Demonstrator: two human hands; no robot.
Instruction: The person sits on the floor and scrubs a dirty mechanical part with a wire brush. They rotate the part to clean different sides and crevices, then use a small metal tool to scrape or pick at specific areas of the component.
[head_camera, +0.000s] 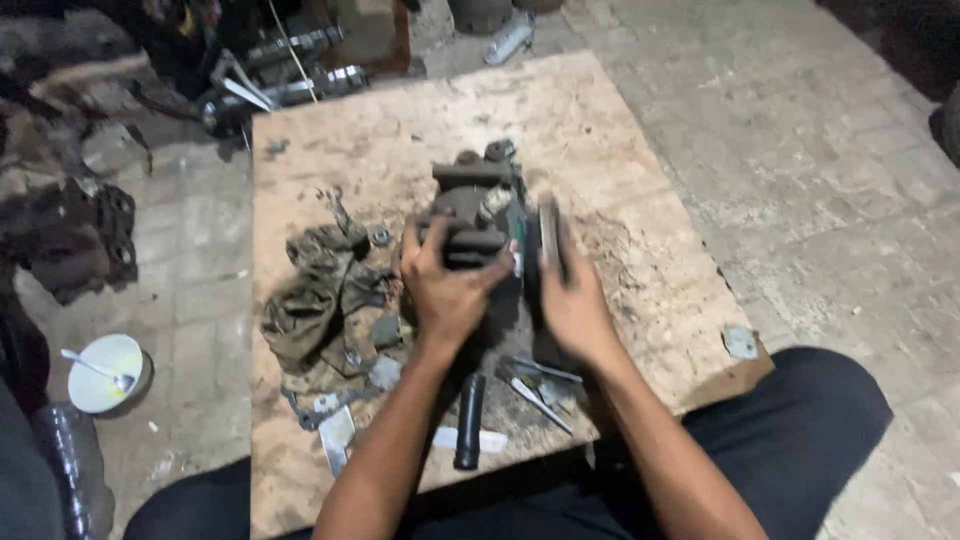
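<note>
Left hand's (448, 292) grip is closed over the near end of the greasy metal assembly (478, 215) mid-table (640, 130), long axis toward the far edge, right hand (572, 305) flat against its right-side disc (549, 240).

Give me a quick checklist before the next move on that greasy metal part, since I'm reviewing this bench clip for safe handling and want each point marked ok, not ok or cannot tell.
1. Left hand grips the dark metal assembly from the near side: ok.
2. Right hand is against the round disc on the assembly's right: ok, though blurred.
3. Assembly rests on the wooden board: ok.
4. Board near the hands free of loose items: not ok; a rag, a black handle and small tools lie there.
5. Hands gloved: not ok, bare.
6. Disc loose or fixed: cannot tell.
</note>
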